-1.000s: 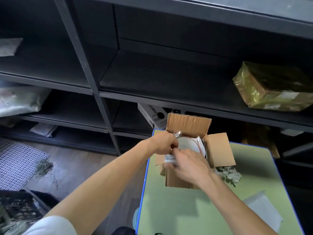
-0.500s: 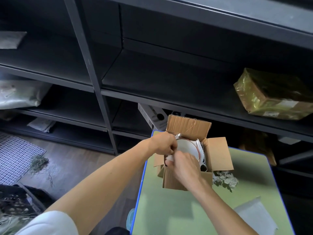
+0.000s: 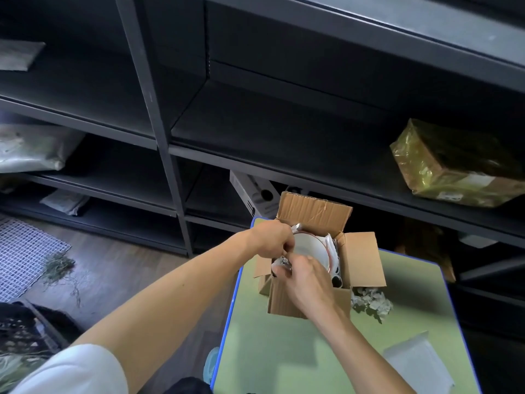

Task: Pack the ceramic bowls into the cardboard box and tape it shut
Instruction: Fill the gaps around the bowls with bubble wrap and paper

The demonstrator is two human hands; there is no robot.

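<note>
An open cardboard box (image 3: 360, 257) stands at the far left corner of the green table (image 3: 284, 351), flaps spread outward. A white ceramic bowl (image 3: 311, 247) with a thin reddish rim stands on edge inside it, with clear plastic wrap (image 3: 279, 264) bunched at its left side. My left hand (image 3: 270, 237) grips the wrap at the bowl's upper left rim. My right hand (image 3: 306, 277) reaches over the box's near wall and pinches the wrap beside the bowl. More wrapped pieces show behind the bowl, but I cannot make out what they are.
Crumpled grey paper (image 3: 369, 301) lies just right of the box. A flat white bubble pouch (image 3: 417, 362) sits near the table's right front. Dark metal shelving (image 3: 159, 132) rises behind, holding a taped brown parcel (image 3: 454, 166). Wooden floor and a white grid mat (image 3: 25, 254) lie left.
Both hands stay at the box and have shifted only slightly on the wrap around the bowl. The view has moved a little to the left.
</note>
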